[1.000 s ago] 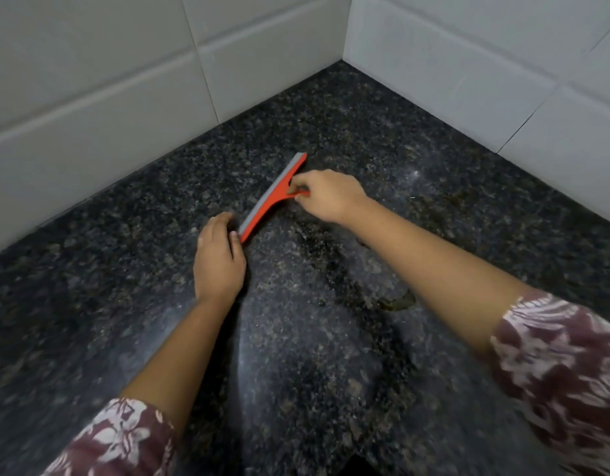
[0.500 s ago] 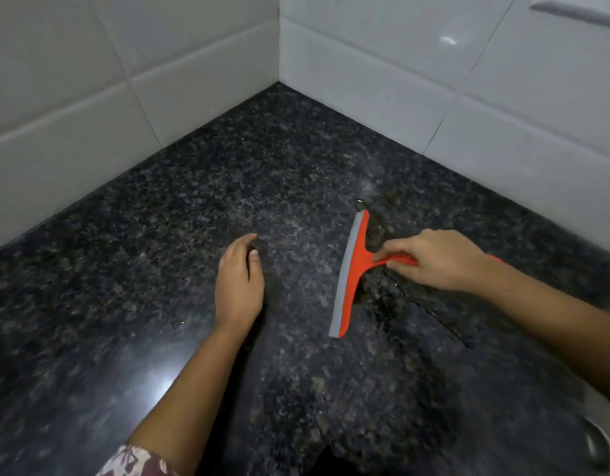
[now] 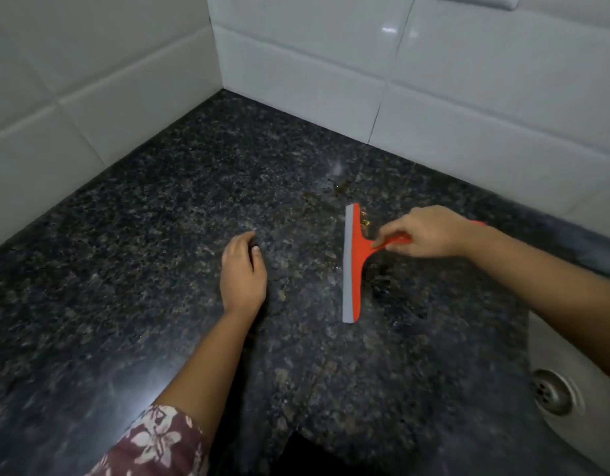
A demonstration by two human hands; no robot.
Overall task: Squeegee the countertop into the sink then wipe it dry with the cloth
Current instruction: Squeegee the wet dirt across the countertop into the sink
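Note:
An orange squeegee (image 3: 352, 266) with a grey rubber blade stands on the dark speckled granite countertop (image 3: 142, 269), blade edge running near to far. My right hand (image 3: 430, 231) grips its orange handle from the right. My left hand (image 3: 242, 273) rests palm down on the counter to the blade's left, fingers loosely curled, holding nothing. Wet smears and a few drops show on the stone around and beyond the blade. The steel sink (image 3: 578, 400) with its round drain lies at the lower right. No cloth is in view.
White tiled walls (image 3: 331, 63) meet in a corner at the back of the counter. The counter's front edge has a dark gap (image 3: 307, 455) at the bottom of the view.
The squeegee has swept from the back-left corner area to the right, toward the sink. My left hand let go of the blade's end and stays on the counter.

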